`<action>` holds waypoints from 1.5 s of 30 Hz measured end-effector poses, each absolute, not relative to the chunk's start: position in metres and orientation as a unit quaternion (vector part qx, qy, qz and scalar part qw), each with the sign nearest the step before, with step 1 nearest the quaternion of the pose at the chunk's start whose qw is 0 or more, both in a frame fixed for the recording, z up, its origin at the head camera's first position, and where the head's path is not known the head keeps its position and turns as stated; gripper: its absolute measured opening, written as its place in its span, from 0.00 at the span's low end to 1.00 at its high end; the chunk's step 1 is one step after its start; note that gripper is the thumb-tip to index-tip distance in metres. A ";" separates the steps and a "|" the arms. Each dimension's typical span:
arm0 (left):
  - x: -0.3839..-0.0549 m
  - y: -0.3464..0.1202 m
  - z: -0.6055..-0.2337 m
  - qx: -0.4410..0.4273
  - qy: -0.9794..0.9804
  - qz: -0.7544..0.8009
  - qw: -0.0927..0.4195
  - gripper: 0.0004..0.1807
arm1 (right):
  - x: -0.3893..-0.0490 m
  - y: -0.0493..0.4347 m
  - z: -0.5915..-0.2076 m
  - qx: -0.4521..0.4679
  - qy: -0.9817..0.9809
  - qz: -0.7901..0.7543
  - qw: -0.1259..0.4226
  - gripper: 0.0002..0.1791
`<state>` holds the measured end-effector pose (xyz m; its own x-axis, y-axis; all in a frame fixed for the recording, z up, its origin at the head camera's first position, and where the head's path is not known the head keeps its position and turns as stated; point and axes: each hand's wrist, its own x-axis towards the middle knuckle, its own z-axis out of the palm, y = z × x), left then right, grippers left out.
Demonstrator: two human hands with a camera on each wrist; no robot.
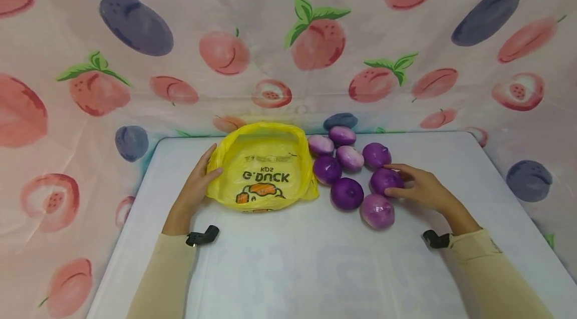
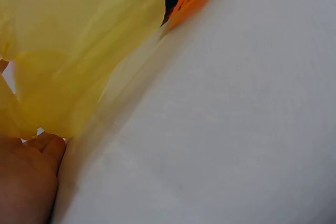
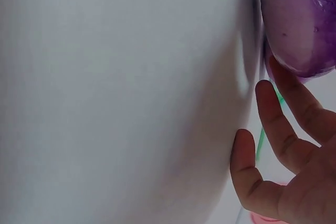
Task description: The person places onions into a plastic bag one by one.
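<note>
A yellow plastic bag (image 1: 266, 201) with its mouth spread wide sits left of the middle of the table, duck print on its inside. My left hand (image 1: 198, 181) holds its left rim, thumb over the edge and fingers on the outer side. In the left wrist view, the left hand (image 2: 31, 171) shows only partly, beside the yellow film. My right hand (image 1: 423, 186) grips a purple onion (image 1: 383, 179) between thumb and fingers at the right side of the onion group. The right wrist view shows an onion (image 3: 302, 19) at the fingertips, the other fingers spread.
Several more purple onions (image 1: 347, 194) cluster between the bag and my right hand, a pale one (image 1: 377, 212) nearest me. A fruit-patterned cloth (image 1: 270, 18) hangs behind the white table (image 1: 288, 269), close to the bag and the farthest onions.
</note>
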<state>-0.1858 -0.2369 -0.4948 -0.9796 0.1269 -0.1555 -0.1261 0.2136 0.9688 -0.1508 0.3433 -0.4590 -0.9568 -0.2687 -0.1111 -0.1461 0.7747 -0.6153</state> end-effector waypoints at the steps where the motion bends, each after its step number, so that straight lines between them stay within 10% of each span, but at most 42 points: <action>1: -0.186 -0.237 -0.495 0.001 0.768 0.633 0.100 0.40 | -0.150 0.343 -0.459 -0.108 0.938 -0.315 0.095 0.41; 22: -0.186 -0.237 -0.499 0.001 0.766 0.635 0.105 0.40 | -0.150 0.291 -0.412 -0.134 0.919 -0.372 0.011 0.38; 45: -0.186 -0.237 -0.499 0.008 0.770 0.631 0.100 0.41 | -0.182 0.212 -0.403 -0.181 0.895 -0.405 0.042 0.41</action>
